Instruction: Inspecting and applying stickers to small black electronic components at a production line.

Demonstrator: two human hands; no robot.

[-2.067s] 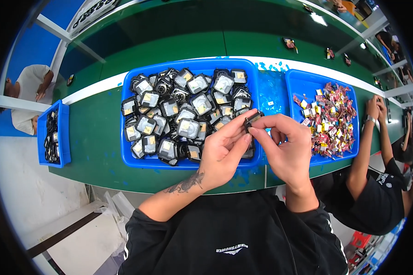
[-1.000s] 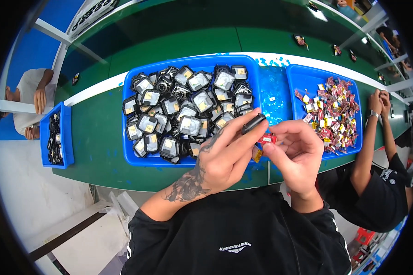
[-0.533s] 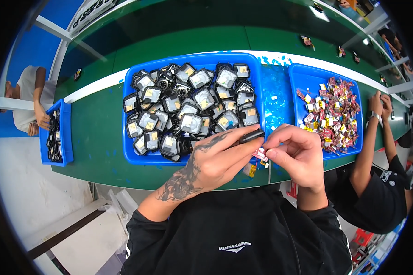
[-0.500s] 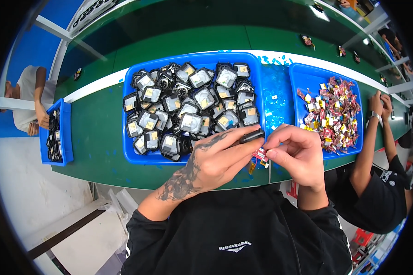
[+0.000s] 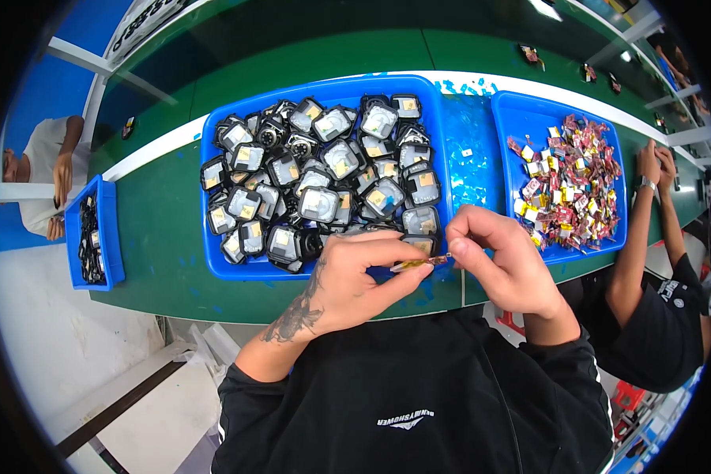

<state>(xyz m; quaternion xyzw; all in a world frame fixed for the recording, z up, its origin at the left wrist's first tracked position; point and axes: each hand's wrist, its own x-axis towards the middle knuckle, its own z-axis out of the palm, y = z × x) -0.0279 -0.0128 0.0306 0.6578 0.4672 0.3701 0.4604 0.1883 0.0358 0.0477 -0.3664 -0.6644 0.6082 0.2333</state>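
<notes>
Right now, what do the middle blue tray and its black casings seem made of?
Middle blue tray: probably plastic, smooth, slightly glossy; even colour, rounded corners. Black casings: likely hard plastic, satin, crisp edges; their shiny faces could be glass or clear plastic.

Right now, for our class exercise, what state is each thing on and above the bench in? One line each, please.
Left hand: pinching a small part
Small red-and-yellow part: held, raised off the bench
Right hand: fingertips at the part's end; grip unclear
Large blue bin: filled with jumbled casings
Black casings: heaped
Right blue bin: partly filled with red-and-yellow parts
Small blue bin: holding black pieces
Blue scraps: scattered
</notes>
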